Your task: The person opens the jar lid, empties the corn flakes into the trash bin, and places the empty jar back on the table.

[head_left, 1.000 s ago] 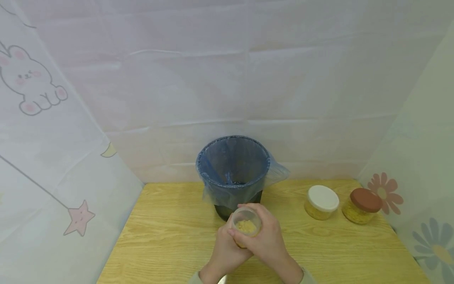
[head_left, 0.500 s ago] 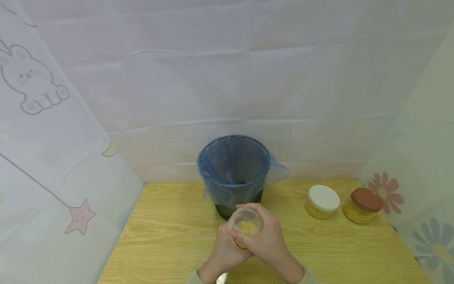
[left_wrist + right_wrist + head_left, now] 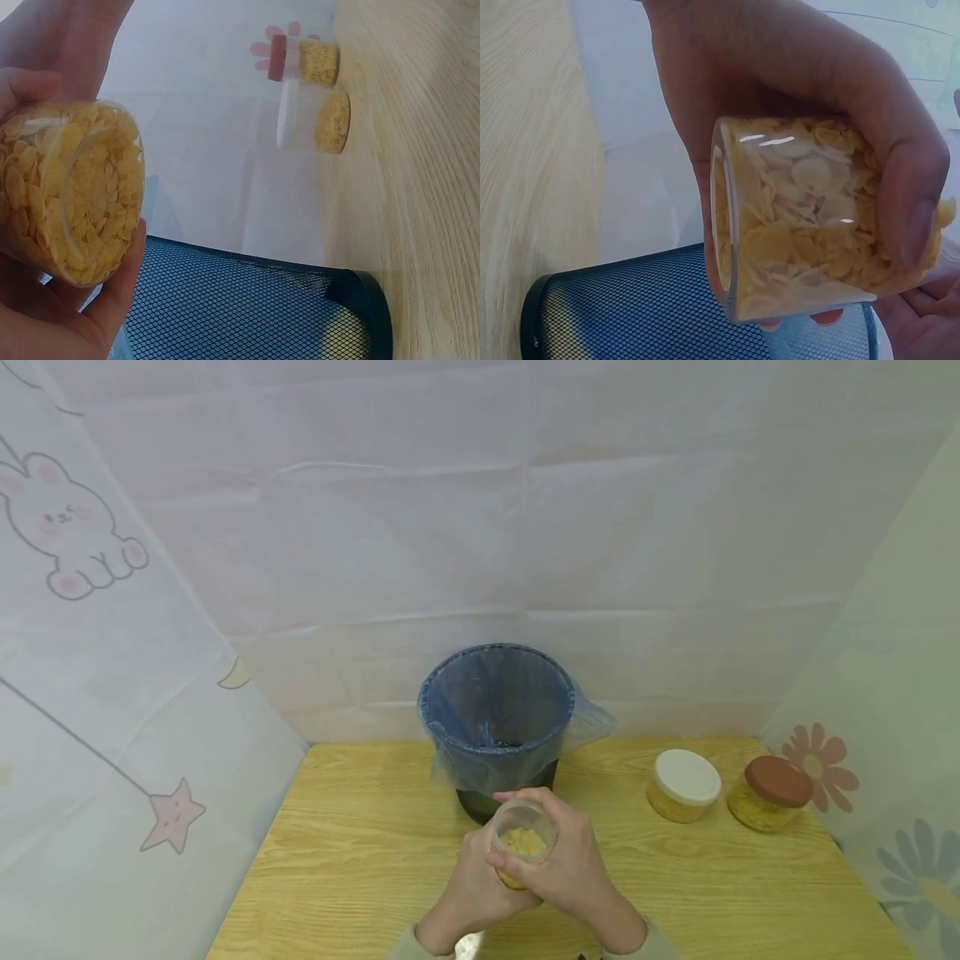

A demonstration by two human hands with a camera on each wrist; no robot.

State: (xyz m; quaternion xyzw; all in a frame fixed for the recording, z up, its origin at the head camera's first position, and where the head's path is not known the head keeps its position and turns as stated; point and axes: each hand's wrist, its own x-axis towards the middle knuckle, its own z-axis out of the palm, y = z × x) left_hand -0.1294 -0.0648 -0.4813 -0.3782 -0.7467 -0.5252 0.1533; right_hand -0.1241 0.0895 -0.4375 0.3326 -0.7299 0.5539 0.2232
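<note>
A clear lidless jar [image 3: 524, 843] of yellow flakes is held between both hands, its mouth facing up toward the head camera. My right hand [image 3: 573, 864] grips it from the right, the thumb [image 3: 911, 202] bent across the side close to the mouth. From the left and below, my left hand [image 3: 480, 881] holds the same jar, with a finger [image 3: 124, 281] lying along its lower edge. Flakes [image 3: 97, 191] press against the see-through base in the left wrist view. At the mouth, a flake [image 3: 946, 214] sticks out in the right wrist view.
Just beyond the hands stands a dark mesh bin [image 3: 225, 292] with a blue plastic liner [image 3: 450, 727] folded over its rim. To the right are a white-lidded jar [image 3: 685, 781] and a red-brown-lidded jar [image 3: 776, 785], both with yellow contents. The wooden table [image 3: 352, 827] meets fabric walls [image 3: 375, 552].
</note>
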